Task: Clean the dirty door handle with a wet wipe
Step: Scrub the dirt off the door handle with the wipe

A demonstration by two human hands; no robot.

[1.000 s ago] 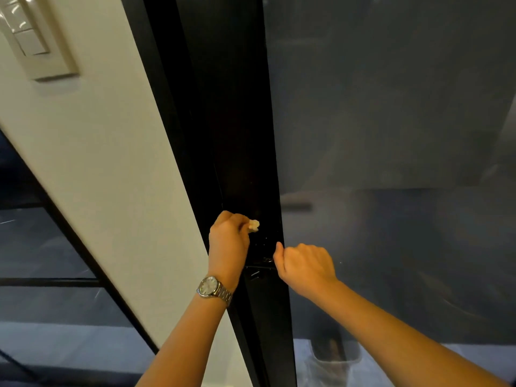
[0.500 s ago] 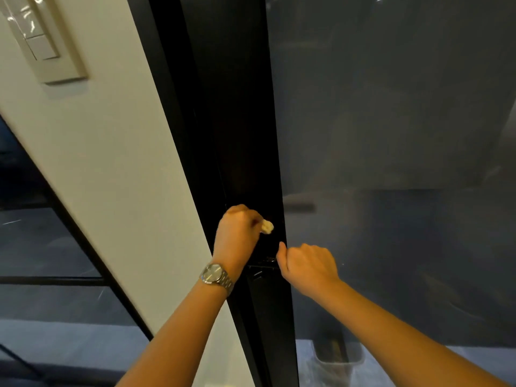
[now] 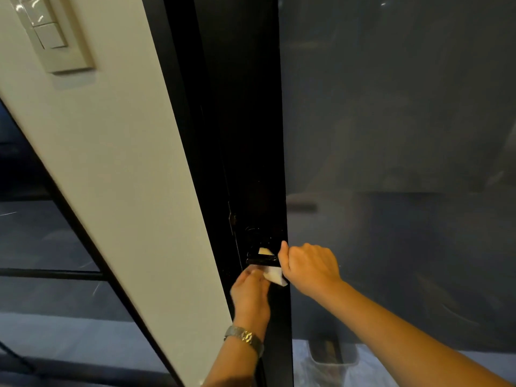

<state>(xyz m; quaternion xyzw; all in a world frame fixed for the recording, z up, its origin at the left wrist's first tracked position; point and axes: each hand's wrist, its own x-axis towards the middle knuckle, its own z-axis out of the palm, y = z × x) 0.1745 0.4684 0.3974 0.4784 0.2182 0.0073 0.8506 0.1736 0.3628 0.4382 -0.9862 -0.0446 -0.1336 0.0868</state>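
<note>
A black lever door handle (image 3: 261, 260) sticks out of the black door frame (image 3: 251, 135) at mid height. My right hand (image 3: 308, 265) grips the handle's right end with curled fingers. My left hand (image 3: 250, 293), with a metal watch at the wrist, is just below the handle and pinches a white wet wipe (image 3: 275, 275). The wipe lies against the underside of the handle, and a small piece of it shows above the lever too.
A frosted dark glass door pane (image 3: 391, 135) fills the right side. A cream wall strip (image 3: 117, 163) with a light switch panel (image 3: 53, 32) runs on the left. A bin with a clear liner (image 3: 332, 358) stands on the floor below behind the glass.
My left hand has dropped from above the handle to below it, taking the wipe along. My right hand has stayed on the handle's end.
</note>
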